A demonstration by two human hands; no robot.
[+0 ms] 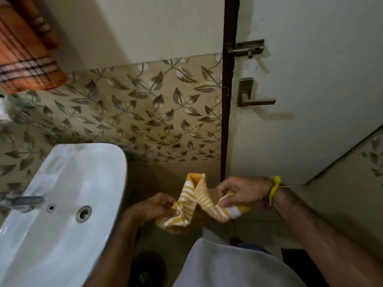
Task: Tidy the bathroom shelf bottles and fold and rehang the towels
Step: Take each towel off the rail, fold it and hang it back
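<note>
You were mid-fold on a small yellow striped towel [196, 200], held at waist height between white sink [62, 193] and closed door [310, 79]. Your left hand [159, 206] and right hand [240, 192] each pinched an edge. Next you likely needed to align corners. An orange towel [27, 56] hung on the leaf-tiled wall [145, 112]

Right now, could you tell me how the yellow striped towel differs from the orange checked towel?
The yellow striped towel is gripped between the left hand and right hand, while the orange checked towel hangs by the wall untouched. The yellow one has white stripes; the orange one has dark and pale check lines. Both are patterned cloth towels.
</note>
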